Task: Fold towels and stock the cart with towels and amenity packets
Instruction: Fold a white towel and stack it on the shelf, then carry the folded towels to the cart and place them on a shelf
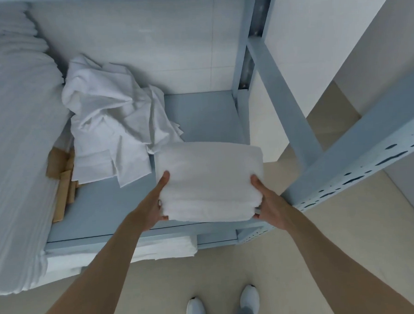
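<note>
**Folded towel held at the front edge of a shelf**

A folded towel (pixel 209 180), white and several layers thick, sits between the two hands over the front right part of a blue-grey shelf (pixel 96 210). The left hand (pixel 155 202) presses its left side, thumb lying on top and the other fingers tucked under or against the edge; the right hand (pixel 268 201) mirrors this on the right side, thumb up, fingers wrapped low around the layers. Whether the towel's underside already rests on the shelf cannot be told.

Beyond the left thumb, touching the towel's far left corner, lies a heap of unfolded towels (pixel 113 128). Further left of that hand lie tan packets (pixel 63 178), partly beneath a tall pile of white linen (pixel 15 143). Below the wrists, a lower shelf carries more white cloth (pixel 167 249).

To place well, judged from this view: keep both sides squeezed evenly so the layers stay aligned, slide inward clear of the loose heap, then release both hands together.
</note>
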